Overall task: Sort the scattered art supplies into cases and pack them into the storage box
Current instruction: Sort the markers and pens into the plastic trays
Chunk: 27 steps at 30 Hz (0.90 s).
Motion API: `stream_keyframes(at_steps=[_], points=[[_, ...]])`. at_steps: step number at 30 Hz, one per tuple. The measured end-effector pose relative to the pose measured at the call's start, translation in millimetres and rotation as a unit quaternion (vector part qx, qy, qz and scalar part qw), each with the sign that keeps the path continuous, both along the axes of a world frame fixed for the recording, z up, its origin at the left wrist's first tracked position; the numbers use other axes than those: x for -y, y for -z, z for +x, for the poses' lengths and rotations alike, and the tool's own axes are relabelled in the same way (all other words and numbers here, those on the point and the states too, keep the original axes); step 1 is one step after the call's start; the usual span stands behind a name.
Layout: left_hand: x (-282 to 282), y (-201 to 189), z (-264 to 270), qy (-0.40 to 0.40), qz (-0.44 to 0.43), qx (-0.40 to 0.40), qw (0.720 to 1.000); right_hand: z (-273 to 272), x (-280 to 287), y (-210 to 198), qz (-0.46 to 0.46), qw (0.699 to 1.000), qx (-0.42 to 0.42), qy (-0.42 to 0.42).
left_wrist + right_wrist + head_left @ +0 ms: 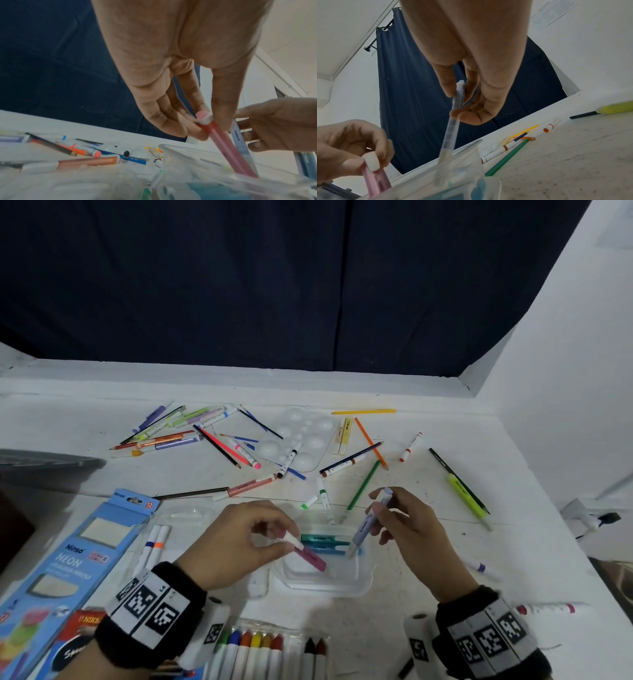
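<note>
Left hand [236, 546] pinches pink highlighter [310, 558]; right hand [407, 529] pinches lilac highlighter [368, 522].

right hand [471, 102] pinching lilac marker [452, 125], clear case [462, 159]

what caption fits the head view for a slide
Left hand lowers a pink highlighter, right hand a lilac one, into a clear case.

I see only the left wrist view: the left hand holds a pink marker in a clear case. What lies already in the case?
Observer: Head view: two teal markers lie side by side in the case, beyond the pink marker.
Operator: How stands the right hand's marker?
Observer: The right hand pinches a lilac marker, steep, lower end inside the case.
Operator: Anything left at far right?
Observer: A yellow highlighter lies there beside a black pencil.
</note>
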<state>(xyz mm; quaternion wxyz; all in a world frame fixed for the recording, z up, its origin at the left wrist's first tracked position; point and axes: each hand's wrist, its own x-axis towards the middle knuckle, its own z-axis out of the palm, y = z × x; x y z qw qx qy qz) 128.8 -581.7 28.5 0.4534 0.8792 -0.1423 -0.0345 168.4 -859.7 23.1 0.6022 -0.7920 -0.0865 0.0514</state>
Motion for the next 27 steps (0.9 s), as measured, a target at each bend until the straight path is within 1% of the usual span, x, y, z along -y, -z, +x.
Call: stream_keyframes(at_steps=[3,5,9,14,16,17,20,21,23,25,27], points=[[3.0,-7.0,6.8,-0.026,-0.123,-0.027,0.992,-0.3,0.0,2.7,-0.007,1.000,-0.004,0.009],[5.7,-11.1,12.5,-0.039,-0.178,-0.034,0.983,-0.4,-0.9,5.4,-0.028,1.000,-0.004,0.007],[13.7,-17.4,20.1,-0.023,-0.242,-0.068,0.968,-4.5,-1.7,7.7,-0.057,0.998,0.000,-0.008],[22.0,-23.3,24.5,-0.032,-0.277,-0.075,0.957,-12.9,-1.8,9.1,-0.088,0.995,0.031,-0.025],[25.3,-23.7,25.2,-0.017,-0.259,-0.081,0.962,-15.8,-0.7,9.8,-0.116,0.992,0.052,-0.017],[28.1,-22.7,25.6,-0.005,-0.236,-0.083,0.968,-17.1,0.1,9.7,-0.137,0.988,0.070,-0.014],[41.6,-19.0,23.9,0.046,-0.106,-0.086,0.990,-18.5,2.7,6.7,-0.186,0.975,0.122,-0.021],[46.6,-16.7,22.6,0.067,-0.069,-0.082,0.992,-17.6,3.1,5.5,-0.200,0.971,0.131,-0.027],[55.8,-11.6,19.2,0.096,-0.030,-0.067,0.993,-14.3,4.5,4.9,-0.226,0.963,0.146,-0.029],[62.6,-7.4,16.6,0.106,0.014,-0.034,0.994,-10.2,6.4,6.8,-0.239,0.956,0.167,-0.012],[66.7,-4.2,14.8,0.107,0.027,-0.023,0.994,-7.8,7.8,9.8,-0.240,0.952,0.190,0.006]])
